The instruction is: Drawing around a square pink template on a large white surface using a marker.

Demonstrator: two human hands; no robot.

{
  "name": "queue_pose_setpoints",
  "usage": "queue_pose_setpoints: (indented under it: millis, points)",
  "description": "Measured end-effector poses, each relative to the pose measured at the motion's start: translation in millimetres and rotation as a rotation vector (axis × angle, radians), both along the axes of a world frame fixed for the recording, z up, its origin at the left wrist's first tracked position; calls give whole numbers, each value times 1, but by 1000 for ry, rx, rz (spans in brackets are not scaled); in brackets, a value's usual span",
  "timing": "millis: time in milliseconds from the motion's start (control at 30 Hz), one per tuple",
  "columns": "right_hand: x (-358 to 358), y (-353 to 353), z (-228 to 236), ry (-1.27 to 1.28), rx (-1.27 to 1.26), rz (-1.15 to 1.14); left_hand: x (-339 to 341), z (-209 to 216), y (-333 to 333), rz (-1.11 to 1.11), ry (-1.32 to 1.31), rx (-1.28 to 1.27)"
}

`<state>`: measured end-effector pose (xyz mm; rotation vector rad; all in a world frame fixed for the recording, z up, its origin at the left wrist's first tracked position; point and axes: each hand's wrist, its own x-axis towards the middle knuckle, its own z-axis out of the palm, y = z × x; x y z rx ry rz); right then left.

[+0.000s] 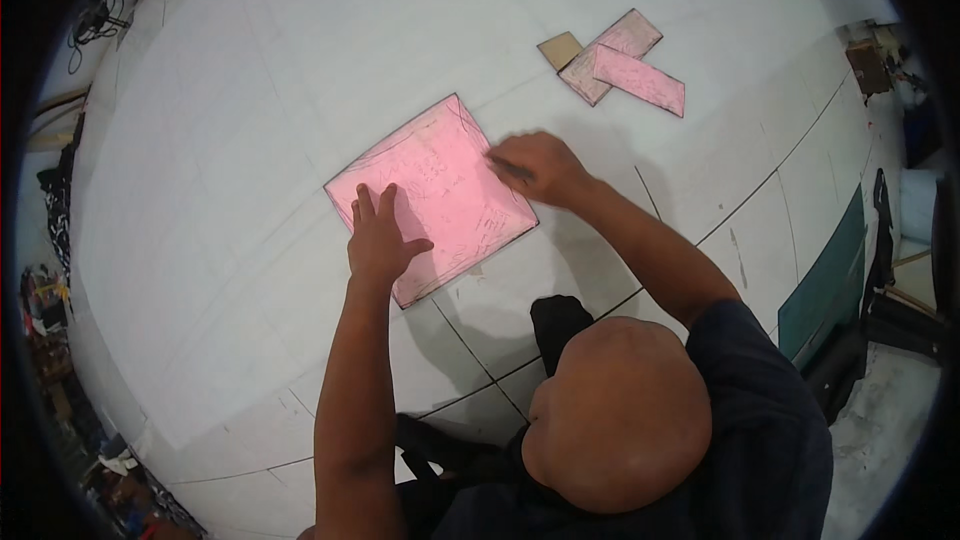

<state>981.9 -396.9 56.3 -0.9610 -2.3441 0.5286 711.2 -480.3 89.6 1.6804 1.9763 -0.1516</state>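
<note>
Well, near mid-frame lies a pink square sheet [450,195], probably light, stiffish, best taken by its edges; the left hand [380,242] spreads open on it, the right hand [546,170] grips a slim dark tool [511,168].

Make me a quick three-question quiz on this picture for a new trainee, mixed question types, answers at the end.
1. True or false: the left hand lies with fingers spread on the large pink square.
2. Which holds the slim dark object?
a) the left hand
b) the right hand
c) neither hand
3. Farther off, to the right, two strips cross. Which lies on top, the paler strip or the brighter pink strip?

Key:
1. True
2. b
3. The brighter pink strip
</note>
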Motion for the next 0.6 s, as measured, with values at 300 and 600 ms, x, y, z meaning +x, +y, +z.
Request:
queue_pose_setpoints:
  millis: [300,600]
  points:
    - [-10,-107,25,262,-415,-125,-10,-5,-7,12,55,13]
    - [-110,-161,-19,339,-508,194,-4,-5,-3,-23,51,15]
